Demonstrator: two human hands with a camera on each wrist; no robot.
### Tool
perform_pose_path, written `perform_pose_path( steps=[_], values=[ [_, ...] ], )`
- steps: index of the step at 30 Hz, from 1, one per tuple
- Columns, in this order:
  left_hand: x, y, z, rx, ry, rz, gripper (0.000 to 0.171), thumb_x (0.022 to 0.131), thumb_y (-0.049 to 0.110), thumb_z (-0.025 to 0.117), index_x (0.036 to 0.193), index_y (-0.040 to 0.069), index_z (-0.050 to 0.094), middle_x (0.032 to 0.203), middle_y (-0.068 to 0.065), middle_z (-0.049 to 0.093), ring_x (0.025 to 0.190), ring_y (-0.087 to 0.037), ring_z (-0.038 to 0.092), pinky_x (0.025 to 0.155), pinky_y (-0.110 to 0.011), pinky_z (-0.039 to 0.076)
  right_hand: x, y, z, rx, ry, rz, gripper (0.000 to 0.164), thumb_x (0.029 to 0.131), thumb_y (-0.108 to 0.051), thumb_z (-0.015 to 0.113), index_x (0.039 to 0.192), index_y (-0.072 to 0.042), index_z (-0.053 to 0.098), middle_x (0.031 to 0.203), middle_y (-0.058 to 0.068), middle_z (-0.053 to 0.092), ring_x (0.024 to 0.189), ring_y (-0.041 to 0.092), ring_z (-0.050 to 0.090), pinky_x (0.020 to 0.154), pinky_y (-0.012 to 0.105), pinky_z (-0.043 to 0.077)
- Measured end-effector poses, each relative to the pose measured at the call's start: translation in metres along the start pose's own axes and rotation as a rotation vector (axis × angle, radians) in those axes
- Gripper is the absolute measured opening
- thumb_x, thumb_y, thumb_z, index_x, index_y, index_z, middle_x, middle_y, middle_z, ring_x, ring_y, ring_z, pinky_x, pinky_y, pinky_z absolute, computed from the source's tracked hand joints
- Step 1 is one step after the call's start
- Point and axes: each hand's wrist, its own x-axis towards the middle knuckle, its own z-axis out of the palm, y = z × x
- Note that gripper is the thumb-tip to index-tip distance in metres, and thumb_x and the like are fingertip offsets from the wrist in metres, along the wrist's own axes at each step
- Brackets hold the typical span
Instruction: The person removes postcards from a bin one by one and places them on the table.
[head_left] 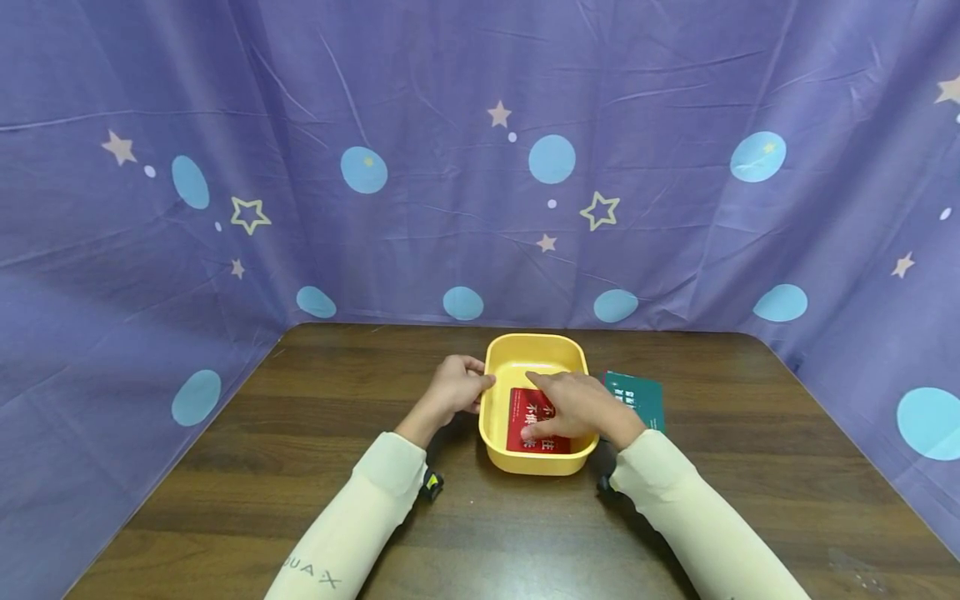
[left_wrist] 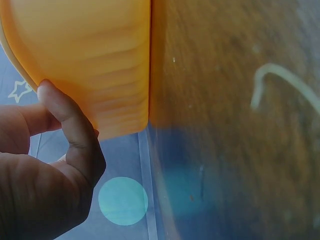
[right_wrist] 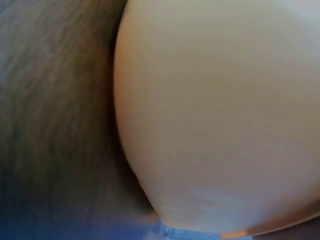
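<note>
Yellow is the box (head_left: 536,463) which I watch from my remote place, and it stands on the brown wooden table (head_left: 750,467), near its far edge, with its top side uncovered. Inside it lies a red book (head_left: 528,408) with white characters on the cover; this book is in the near part of the box, flat on the bottom as far as I can see. At the left side, the left hand (head_left: 453,387) of the person holds the rim: the thumb comes on the edge, and the fingers are bent against the outer wall, so I call this grip narrow. The right hand (head_left: 573,404) reaches over the right wall into the box, above the red book. Its thumb and forefinger are wide apart, with the thumb over the cover; the other fingers are hidden for me, and I cannot tell if the fingertips press on the book. Just beside the box, on its right, a green book (head_left: 647,402) lies on the table, partly covered by the right wrist. Both arms wear cream sleeves (head_left: 352,517). Behind the table hangs a purple curtain (head_left: 450,92) with blue dots and stars. My right wrist view shows mainly a pale, rounded surface, too close to recognise surely.
</note>
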Motion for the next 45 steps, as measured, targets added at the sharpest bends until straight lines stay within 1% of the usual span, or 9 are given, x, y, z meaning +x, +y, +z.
perform_pose_path(
  steps=[5,10,12,17,19,27,34,40,45],
  values=[
    [-0.0003,-0.0006,0.0000,-0.005,-0.005,0.006,0.026,0.091,0.007,0.064,0.112,-0.008,0.057,0.095,-0.028,0.065,0.056,-0.018,0.061,0.048,-0.030,0.058,-0.0007,-0.0005,0.0032,-0.060,-0.002,-0.013,0.105,0.068,-0.086,0.057,0.147,-0.019,0.043,0.128,0.002,0.060,0.107,0.019,0.056,0.090,0.040,0.049],
    [-0.0001,-0.0002,0.0003,0.006,-0.002,-0.002,0.027,0.091,0.007,0.064,0.112,-0.007,0.057,0.095,-0.027,0.065,0.055,-0.017,0.060,0.049,-0.030,0.058,-0.0017,-0.0013,0.0031,-0.099,-0.009,-0.025,0.105,0.068,-0.086,0.056,0.147,-0.018,0.043,0.132,0.001,0.058,0.114,0.020,0.053,0.097,0.042,0.046],
    [0.0004,0.0003,0.0005,0.013,0.001,-0.004,0.026,0.091,0.008,0.064,0.112,-0.007,0.057,0.095,-0.027,0.065,0.055,-0.016,0.060,0.049,-0.030,0.058,-0.0020,-0.0016,0.0027,-0.115,-0.013,-0.023,0.104,0.069,-0.085,0.057,0.147,-0.018,0.043,0.130,0.001,0.059,0.114,0.020,0.054,0.097,0.042,0.045],
    [0.0020,0.0008,0.0009,0.021,-0.001,-0.005,0.024,0.092,0.008,0.065,0.111,-0.005,0.058,0.094,-0.026,0.065,0.056,-0.017,0.060,0.049,-0.030,0.058,-0.0025,-0.0023,0.0022,-0.155,-0.017,-0.021,0.096,0.070,-0.082,0.060,0.142,-0.019,0.049,0.107,-0.001,0.066,0.094,0.017,0.057,0.087,0.038,0.049],
    [0.0024,0.0005,0.0008,0.017,-0.004,-0.003,0.024,0.091,0.008,0.064,0.111,-0.006,0.058,0.094,-0.026,0.065,0.056,-0.018,0.061,0.049,-0.031,0.058,-0.0026,-0.0026,0.0022,-0.164,-0.021,-0.018,0.093,0.070,-0.081,0.060,0.140,-0.020,0.051,0.102,-0.002,0.066,0.090,0.016,0.057,0.084,0.037,0.049],
    [0.0029,-0.0023,0.0008,-0.002,-0.019,0.004,0.033,0.093,0.008,0.063,0.119,-0.011,0.054,0.097,-0.028,0.065,0.060,-0.020,0.063,0.050,-0.030,0.058,-0.0008,-0.0030,0.0046,-0.198,0.000,-0.024,0.100,0.068,-0.084,0.059,0.141,-0.017,0.048,0.114,0.000,0.066,0.101,0.018,0.059,0.093,0.042,0.046],
    [0.0006,-0.0012,0.0006,0.013,-0.009,0.006,0.031,0.093,0.009,0.063,0.117,-0.009,0.056,0.096,-0.027,0.065,0.061,-0.021,0.064,0.050,-0.030,0.058,-0.0010,-0.0038,0.0044,-0.190,0.025,-0.014,0.100,0.069,-0.080,0.063,0.144,-0.016,0.045,0.124,0.004,0.061,0.108,0.023,0.055,0.095,0.042,0.046],
    [0.0007,-0.0007,-0.0001,0.014,-0.007,0.002,0.028,0.093,0.009,0.063,0.115,-0.008,0.056,0.095,-0.025,0.065,0.061,-0.020,0.064,0.051,-0.031,0.059,-0.0013,-0.0037,0.0038,-0.169,0.084,-0.034,0.097,0.069,-0.077,0.066,0.140,-0.013,0.049,0.121,0.007,0.055,0.106,0.025,0.051,0.092,0.040,0.048],
    [0.0026,-0.0012,0.0003,0.024,-0.004,-0.002,0.028,0.093,0.009,0.063,0.115,-0.007,0.057,0.092,-0.022,0.066,0.059,-0.018,0.062,0.051,-0.031,0.058,-0.0004,0.0002,0.0052,-0.137,0.156,-0.063,0.092,0.070,-0.073,0.070,0.135,-0.009,0.053,0.112,0.007,0.054,0.100,0.023,0.049,0.088,0.038,0.048]
  ],
)
